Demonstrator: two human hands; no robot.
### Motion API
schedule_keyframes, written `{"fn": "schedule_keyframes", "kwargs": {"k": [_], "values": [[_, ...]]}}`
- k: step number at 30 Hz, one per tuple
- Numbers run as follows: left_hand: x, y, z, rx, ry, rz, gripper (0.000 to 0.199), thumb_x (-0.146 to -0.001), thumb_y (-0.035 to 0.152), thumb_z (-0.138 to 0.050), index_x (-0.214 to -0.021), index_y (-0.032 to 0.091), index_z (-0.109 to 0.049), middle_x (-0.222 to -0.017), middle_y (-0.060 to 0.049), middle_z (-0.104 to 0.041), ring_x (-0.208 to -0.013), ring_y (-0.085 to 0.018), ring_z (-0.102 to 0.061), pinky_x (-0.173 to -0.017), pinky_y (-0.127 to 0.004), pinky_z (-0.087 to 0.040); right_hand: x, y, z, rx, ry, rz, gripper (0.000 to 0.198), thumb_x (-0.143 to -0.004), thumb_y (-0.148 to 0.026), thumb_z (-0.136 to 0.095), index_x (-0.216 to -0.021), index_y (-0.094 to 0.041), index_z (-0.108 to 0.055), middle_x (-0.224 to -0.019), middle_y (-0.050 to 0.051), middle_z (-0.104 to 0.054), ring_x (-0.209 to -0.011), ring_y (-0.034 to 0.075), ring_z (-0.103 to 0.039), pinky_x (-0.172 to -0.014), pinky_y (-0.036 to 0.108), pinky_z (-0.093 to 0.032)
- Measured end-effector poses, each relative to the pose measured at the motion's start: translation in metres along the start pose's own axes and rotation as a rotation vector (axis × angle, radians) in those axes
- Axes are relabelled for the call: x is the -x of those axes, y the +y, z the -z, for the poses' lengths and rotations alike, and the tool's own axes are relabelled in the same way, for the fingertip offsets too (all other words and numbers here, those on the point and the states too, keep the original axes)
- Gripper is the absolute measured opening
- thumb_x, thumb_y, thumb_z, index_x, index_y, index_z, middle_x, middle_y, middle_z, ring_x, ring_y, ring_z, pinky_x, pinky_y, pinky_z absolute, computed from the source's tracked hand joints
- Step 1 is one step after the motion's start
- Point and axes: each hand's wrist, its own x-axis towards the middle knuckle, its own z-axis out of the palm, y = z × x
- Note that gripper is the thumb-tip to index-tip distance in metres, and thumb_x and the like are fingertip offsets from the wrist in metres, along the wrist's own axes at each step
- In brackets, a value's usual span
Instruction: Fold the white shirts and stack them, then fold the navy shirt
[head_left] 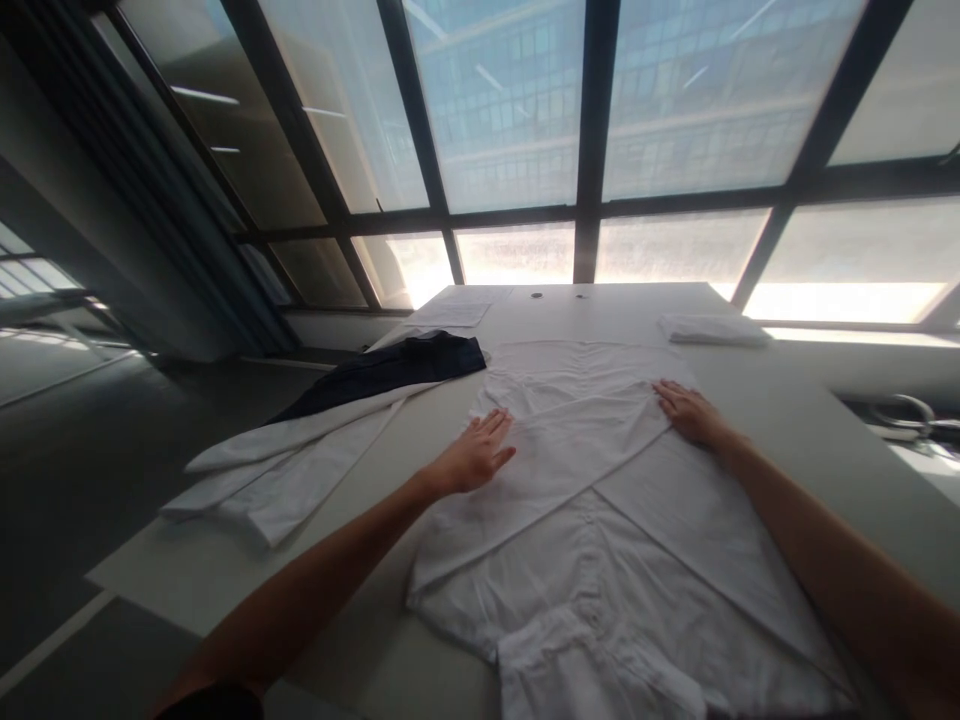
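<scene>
A white long-sleeved garment (592,440), seemingly a shirt, is spread over the white table in front of me. One sleeve lies diagonally across its body, and a line of buttons or a placket runs down the middle toward me. Resting on the garment's left side is my left hand (474,455), fingers stretched out and thumb apart. My right hand (686,410) lies flat on its far right edge, fingers extended. Neither hand grips the cloth. Bunched white fabric (592,665) sits at the near end, partly cut off by the frame.
Dark and white garments (382,375) hang over the left side of the table (757,400). Papers (450,310) lie at the far left, and a folded white cloth (712,330) at the far right. Large windows (510,110) rise behind. A metal ring-shaped object (900,412) is at right.
</scene>
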Motion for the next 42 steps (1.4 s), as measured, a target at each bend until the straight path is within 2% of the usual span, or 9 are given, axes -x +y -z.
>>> {"fn": "schedule_keyframes", "kwargs": {"k": [4,11,14,17,20,23,26,34,42], "values": [[-0.035,0.024,-0.007,0.058,-0.045,-0.214,0.062,-0.106,0.055,-0.027,-0.160,0.023,-0.026,-0.166,-0.011,-0.018,-0.154,-0.027,-0.012,-0.122,-0.049,-0.014,0.002,-0.003,0.005,-0.001,-0.034,-0.001,0.055,-0.103,-0.036,-0.022,-0.152,-0.020,-0.043,-0.158,0.011,-0.040,-0.146,0.025,-0.035,-0.118,0.050,-0.032],[-0.037,0.022,-0.029,0.023,-0.017,-0.249,0.059,-0.105,0.057,-0.029,-0.159,0.031,-0.028,-0.166,-0.005,-0.020,-0.154,-0.027,-0.014,-0.123,-0.050,-0.011,-0.004,-0.016,0.020,-0.045,-0.050,-0.085,0.054,-0.101,-0.031,-0.030,-0.151,-0.012,-0.042,-0.160,0.018,-0.034,-0.149,0.029,-0.029,-0.118,0.052,-0.029],[-0.037,0.022,-0.027,0.000,-0.021,-0.242,0.059,-0.105,0.057,-0.028,-0.159,0.033,-0.027,-0.166,-0.003,-0.019,-0.154,-0.026,-0.014,-0.124,-0.049,-0.011,0.000,-0.052,0.035,-0.053,-0.057,-0.067,0.056,-0.103,-0.034,-0.029,-0.154,-0.013,-0.037,-0.165,0.017,-0.022,-0.152,0.032,-0.016,-0.118,0.061,-0.021],[-0.040,0.023,-0.027,-0.031,-0.021,-0.233,0.059,-0.105,0.058,-0.027,-0.159,0.034,-0.026,-0.166,-0.002,-0.019,-0.154,-0.027,-0.014,-0.124,-0.049,-0.012,0.013,-0.111,0.042,-0.128,-0.158,0.152,0.062,-0.103,-0.047,-0.032,-0.156,-0.016,-0.034,-0.166,0.013,-0.017,-0.154,0.031,-0.010,-0.120,0.059,-0.015],[-0.041,0.021,-0.029,-0.050,-0.019,-0.237,0.059,-0.105,0.058,-0.028,-0.160,0.037,-0.022,-0.166,0.000,-0.018,-0.154,-0.026,-0.013,-0.123,-0.049,-0.013,0.027,-0.167,0.032,-0.218,-0.229,0.381,0.068,-0.103,-0.055,-0.030,-0.160,-0.019,-0.026,-0.167,0.010,-0.014,-0.154,0.028,-0.009,-0.122,0.055,-0.011],[-0.041,0.019,-0.032,-0.064,-0.009,-0.238,0.061,-0.105,0.058,-0.027,-0.161,0.036,-0.017,-0.167,0.000,-0.017,-0.154,-0.025,-0.013,-0.123,-0.047,-0.013,0.027,-0.190,0.018,-0.238,-0.236,0.465,0.068,-0.104,-0.055,-0.026,-0.160,-0.017,-0.024,-0.166,0.011,-0.017,-0.154,0.025,-0.011,-0.123,0.051,-0.009],[-0.040,0.019,-0.032,-0.071,0.001,-0.239,0.059,-0.105,0.058,-0.025,-0.160,0.036,-0.021,-0.167,0.001,-0.017,-0.154,-0.025,-0.014,-0.123,-0.047,-0.013,0.014,-0.170,0.009,-0.201,-0.212,0.440,0.069,-0.103,-0.055,-0.025,-0.160,-0.016,-0.026,-0.166,0.012,-0.019,-0.153,0.024,-0.014,-0.123,0.048,-0.011],[-0.039,0.020,-0.030,-0.045,-0.018,-0.236,0.059,-0.106,0.058,-0.025,-0.159,0.034,-0.026,-0.167,-0.001,-0.017,-0.154,-0.026,-0.014,-0.123,-0.049,-0.012,-0.010,-0.061,0.015,-0.020,-0.170,0.138,0.066,-0.104,-0.050,-0.020,-0.160,-0.016,-0.026,-0.166,0.009,-0.020,-0.153,0.025,-0.014,-0.123,0.051,-0.013],[-0.033,0.027,-0.024,0.003,-0.030,-0.317,0.059,-0.105,0.058,-0.028,-0.159,0.034,-0.027,-0.167,-0.001,-0.014,-0.154,-0.027,-0.011,-0.124,-0.049,-0.010,-0.007,-0.056,0.015,0.009,-0.159,0.109,0.066,-0.102,-0.049,-0.019,-0.160,-0.017,-0.027,-0.166,0.006,-0.020,-0.153,0.026,-0.013,-0.122,0.051,-0.015]]}}
